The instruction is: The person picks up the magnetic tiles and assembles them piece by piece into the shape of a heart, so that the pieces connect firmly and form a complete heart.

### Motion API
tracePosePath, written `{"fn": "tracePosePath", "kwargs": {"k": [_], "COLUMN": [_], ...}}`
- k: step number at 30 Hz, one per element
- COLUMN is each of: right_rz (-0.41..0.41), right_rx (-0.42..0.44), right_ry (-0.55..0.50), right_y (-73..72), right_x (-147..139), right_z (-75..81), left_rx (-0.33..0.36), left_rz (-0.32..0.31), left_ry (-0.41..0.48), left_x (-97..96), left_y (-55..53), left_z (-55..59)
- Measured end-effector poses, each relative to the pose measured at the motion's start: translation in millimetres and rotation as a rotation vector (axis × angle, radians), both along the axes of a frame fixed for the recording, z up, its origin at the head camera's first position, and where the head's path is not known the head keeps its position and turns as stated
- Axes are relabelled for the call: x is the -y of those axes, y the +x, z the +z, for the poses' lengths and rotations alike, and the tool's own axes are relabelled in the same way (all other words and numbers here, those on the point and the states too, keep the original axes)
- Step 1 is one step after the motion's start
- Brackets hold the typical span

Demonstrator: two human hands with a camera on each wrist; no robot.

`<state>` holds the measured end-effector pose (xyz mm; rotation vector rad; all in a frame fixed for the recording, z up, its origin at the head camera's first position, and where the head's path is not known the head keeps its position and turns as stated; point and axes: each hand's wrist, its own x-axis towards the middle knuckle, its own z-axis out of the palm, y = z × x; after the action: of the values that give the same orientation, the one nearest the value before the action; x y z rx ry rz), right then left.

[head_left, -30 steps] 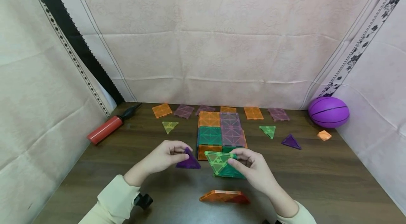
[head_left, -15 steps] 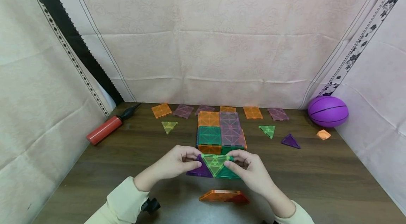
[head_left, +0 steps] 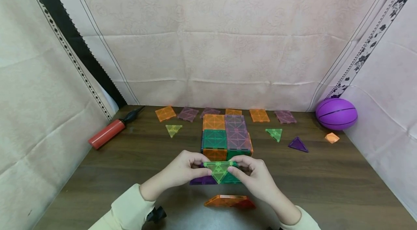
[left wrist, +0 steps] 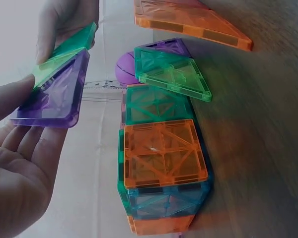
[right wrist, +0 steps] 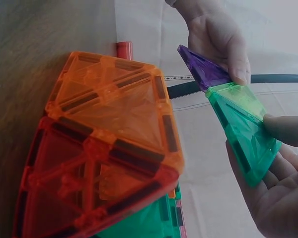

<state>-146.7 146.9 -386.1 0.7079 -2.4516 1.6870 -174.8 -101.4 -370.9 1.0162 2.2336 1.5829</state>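
Note:
My left hand (head_left: 182, 170) pinches a purple triangular magnetic tile (left wrist: 62, 96) between thumb and fingers. My right hand (head_left: 254, 174) pinches a teal triangular magnetic tile (right wrist: 241, 131). Between these two lies a light green triangle (head_left: 218, 169), edge to edge with both, so they form one strip above the table. My left thumb overlaps the light green tile in the head view. Just beyond the hands stands a box (head_left: 215, 139) built of orange, teal and purple square tiles. Nearer me an orange-and-red tile panel (head_left: 228, 200) stands on its edge.
Another strip of purple, teal and light green tiles (left wrist: 171, 72) stands by the box. Loose squares (head_left: 259, 115) and triangles (head_left: 298, 144) lie around. A purple ball (head_left: 337, 114) sits right, a red hand pump (head_left: 107, 134) left. Cloth walls (head_left: 208, 42) enclose the table.
My left hand has moved right, bringing the purple triangle from apart to against the light green one. The right hand has shifted slightly left, and the joined strip has tilted.

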Motion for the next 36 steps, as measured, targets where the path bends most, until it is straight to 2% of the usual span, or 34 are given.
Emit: {"fn": "tracePosePath", "kwargs": {"k": [4, 12, 17, 21, 25, 29, 32, 36], "right_rz": [0.014, 0.07, 0.052, 0.026, -0.024, -0.127, -0.218, -0.324], "right_rx": [0.001, -0.024, -0.035, -0.067, -0.141, -0.201, -0.218, -0.187], "right_ry": [-0.001, 0.017, 0.029, 0.015, 0.026, 0.091, 0.165, 0.253], "right_y": [-0.2, -2.0, -6.5, -14.9, -31.1, -49.5, -63.5, -80.3], "right_x": [0.7, 3.1, -2.8, -16.8, -39.9, -69.5, -93.0, -122.4], "right_z": [-0.3, 1.0, 6.6, 8.3, 4.8, 2.2, -0.9, -8.7], "left_rx": [0.004, 0.012, -0.022, -0.069, -0.094, -0.073, -0.046, -0.045], "left_rz": [0.015, 0.086, 0.139, 0.209, 0.311, 0.435, 0.527, 0.602], "left_ry": [-0.01, -0.027, -0.043, -0.057, -0.069, -0.084, -0.099, -0.126], "left_x": [-0.3, 7.2, 22.5, 41.8, 64.6, 85.5, 96.9, 105.4], "left_y": [2.2, 6.2, 5.2, 3.2, 0.6, -3.1, -7.4, -15.7], "left_z": [0.0, -2.3, -3.0, -3.9, -4.6, -6.9, -10.9, -21.2]}}
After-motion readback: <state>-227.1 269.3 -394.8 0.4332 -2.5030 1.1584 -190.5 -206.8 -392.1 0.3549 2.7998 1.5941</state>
